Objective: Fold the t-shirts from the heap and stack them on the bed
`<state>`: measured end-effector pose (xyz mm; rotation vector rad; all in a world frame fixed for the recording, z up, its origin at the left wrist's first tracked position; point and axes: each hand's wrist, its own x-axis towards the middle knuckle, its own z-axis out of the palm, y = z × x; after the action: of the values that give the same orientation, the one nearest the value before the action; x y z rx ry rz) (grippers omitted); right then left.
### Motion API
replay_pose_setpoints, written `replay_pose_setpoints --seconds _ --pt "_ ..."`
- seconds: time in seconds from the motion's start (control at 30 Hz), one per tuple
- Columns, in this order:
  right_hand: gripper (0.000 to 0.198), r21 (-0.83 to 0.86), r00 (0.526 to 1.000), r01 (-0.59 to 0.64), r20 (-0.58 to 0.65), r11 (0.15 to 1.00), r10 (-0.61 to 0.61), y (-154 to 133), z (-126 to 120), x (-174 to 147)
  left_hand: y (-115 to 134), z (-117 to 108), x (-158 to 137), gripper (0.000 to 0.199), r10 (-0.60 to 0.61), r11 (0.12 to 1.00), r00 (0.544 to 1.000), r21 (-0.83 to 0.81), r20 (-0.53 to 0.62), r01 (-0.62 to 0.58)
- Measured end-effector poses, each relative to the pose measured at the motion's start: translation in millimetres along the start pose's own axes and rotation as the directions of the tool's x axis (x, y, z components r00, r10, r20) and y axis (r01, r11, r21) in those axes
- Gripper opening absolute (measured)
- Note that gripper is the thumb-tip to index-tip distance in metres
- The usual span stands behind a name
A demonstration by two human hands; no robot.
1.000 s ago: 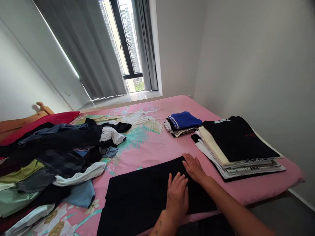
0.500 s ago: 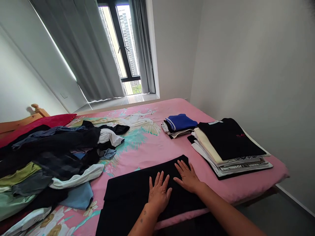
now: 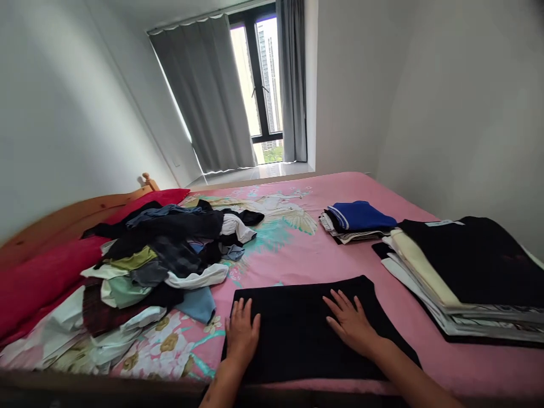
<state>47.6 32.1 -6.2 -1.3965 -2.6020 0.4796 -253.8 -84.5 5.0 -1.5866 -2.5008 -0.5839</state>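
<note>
A black folded garment (image 3: 306, 334) lies flat at the front edge of the bed; its exact kind does not show. My left hand (image 3: 243, 331) rests on its left edge, palm down with the fingers stretched out. On the upper right part of the same cloth lies my right hand (image 3: 349, 318), flat with its fingers spread. Neither hand grips anything. To the right is a stack of folded shirts with a black T-shirt (image 3: 476, 255) on top.
Loose clothes lie in a large heap (image 3: 170, 249) on the left of the bed. A smaller folded pile topped by a blue garment (image 3: 361, 215) sits farther back. Red pillows (image 3: 51, 277) lean by the wooden headboard (image 3: 76, 212). The pink sheet (image 3: 289, 255) covers the bed.
My view has turned left. My left hand has moved apart from the right, to the garment's left edge. The black section that extended at lower left is now folded over.
</note>
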Motion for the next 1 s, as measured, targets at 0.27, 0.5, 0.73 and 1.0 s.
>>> replay_pose_setpoints --seconds 0.27,0.5,0.73,1.0 --pt "0.050 0.032 0.957 0.283 -0.074 0.959 -0.280 -106.6 -3.8 12.4 -126.8 -13.1 -27.7 0.039 0.050 0.972 0.999 -0.229 0.009 -0.047" --pt "0.069 -0.111 0.999 -0.028 0.019 0.993 0.030 -136.6 29.6 45.1 -140.7 -20.6 -41.1 0.043 0.283 0.952 0.952 -0.152 0.115 -0.265" --pt "0.083 -0.167 0.994 0.069 0.097 0.984 -0.053 -161.7 50.7 59.9 -143.8 -19.4 -47.0 0.050 0.362 0.931 0.929 -0.083 0.079 -0.356" --pt "0.059 0.039 0.953 0.295 0.068 0.955 -0.297 -236.1 77.7 54.7 -149.2 -21.0 -49.3 0.068 0.352 0.930 0.915 -0.186 0.199 -0.317"
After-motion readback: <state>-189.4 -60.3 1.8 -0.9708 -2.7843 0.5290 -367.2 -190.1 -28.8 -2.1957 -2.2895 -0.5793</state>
